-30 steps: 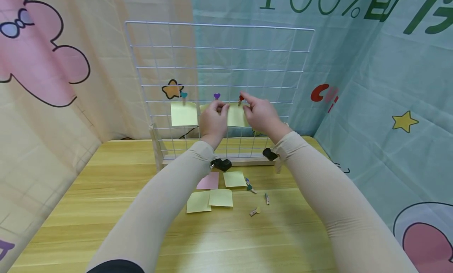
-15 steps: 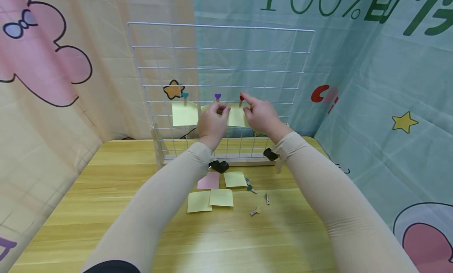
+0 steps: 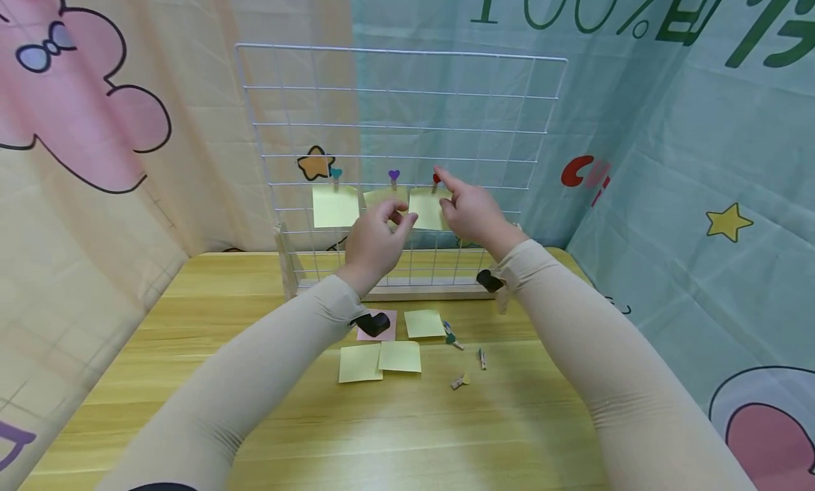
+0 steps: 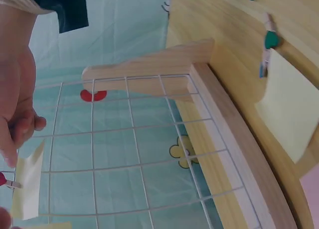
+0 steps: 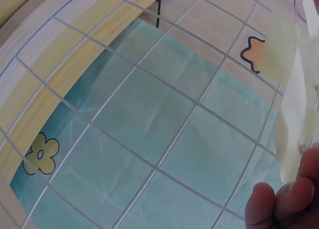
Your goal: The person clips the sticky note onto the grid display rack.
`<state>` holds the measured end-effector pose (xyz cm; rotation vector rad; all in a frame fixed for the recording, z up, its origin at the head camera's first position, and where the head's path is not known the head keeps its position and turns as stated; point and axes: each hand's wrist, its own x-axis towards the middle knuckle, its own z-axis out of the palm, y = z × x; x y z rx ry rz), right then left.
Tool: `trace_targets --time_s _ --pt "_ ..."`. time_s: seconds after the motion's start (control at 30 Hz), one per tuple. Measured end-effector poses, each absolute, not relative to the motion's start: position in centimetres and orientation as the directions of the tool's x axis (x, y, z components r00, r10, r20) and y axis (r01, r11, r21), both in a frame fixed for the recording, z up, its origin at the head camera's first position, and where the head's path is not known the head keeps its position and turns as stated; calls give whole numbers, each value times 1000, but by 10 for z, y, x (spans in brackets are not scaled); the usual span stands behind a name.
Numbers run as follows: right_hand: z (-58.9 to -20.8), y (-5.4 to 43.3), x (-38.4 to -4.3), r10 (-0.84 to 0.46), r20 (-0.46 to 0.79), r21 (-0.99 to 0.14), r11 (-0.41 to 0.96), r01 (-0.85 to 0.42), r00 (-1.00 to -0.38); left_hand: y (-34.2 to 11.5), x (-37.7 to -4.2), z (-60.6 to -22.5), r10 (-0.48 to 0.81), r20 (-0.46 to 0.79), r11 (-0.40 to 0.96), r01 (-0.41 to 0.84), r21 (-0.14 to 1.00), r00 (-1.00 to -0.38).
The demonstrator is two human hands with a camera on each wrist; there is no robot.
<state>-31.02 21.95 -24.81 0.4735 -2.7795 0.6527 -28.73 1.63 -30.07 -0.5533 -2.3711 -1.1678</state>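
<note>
Three pale yellow sticky notes hang in a row on the white wire grid (image 3: 407, 130). A blue heart clothespin (image 3: 335, 173) tops the left note (image 3: 335, 209), a purple heart clothespin (image 3: 394, 175) the middle note (image 3: 377, 196), a red heart clothespin (image 3: 436, 179) the right note (image 3: 425, 211). Just below the middle note is my left hand (image 3: 371, 242), fingers loosely bent, nothing seen between them. My right hand (image 3: 479, 214) has its index finger extended at the red heart and its thumb by that note's right edge. In the right wrist view, fingers (image 5: 286, 201) sit beside a note (image 5: 294, 124).
On the wooden table (image 3: 509, 420) lie several yellow notes (image 3: 399, 356), a pink note (image 3: 390, 326) partly behind the left wrist camera, and several small clothespins (image 3: 482, 359). The grid stands in a wooden base (image 3: 433, 292). Printed curtains (image 3: 688, 279) enclose the back and sides.
My left hand has come down and left, away from the gap between the middle and right notes, uncovering more of the middle note. The right hand stays at the red clothespin.
</note>
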Motion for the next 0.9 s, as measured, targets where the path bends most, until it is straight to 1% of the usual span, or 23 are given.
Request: trace_targets --time_s 0.07,0.2,0.33,0.5,0.9 --pt "-249 219 -310 -259 308 -386 845 -369 -915 10 -282 -303 218 504 578 527 623 -836" --pt "-251 220 -311 -265 306 -391 841 -375 -914 -1 -273 -308 332 438 605 545 580 -835" --pt "-252 218 -310 -271 308 -398 834 -382 -912 -12 -267 -317 398 373 647 545 533 -838" --pt "-252 218 -309 -272 304 -397 835 -381 -913 -25 -262 -327 433 295 700 524 486 -852" --pt "-252 218 -307 -272 295 -397 837 -376 -916 -52 -258 -344 430 200 747 472 469 -880"
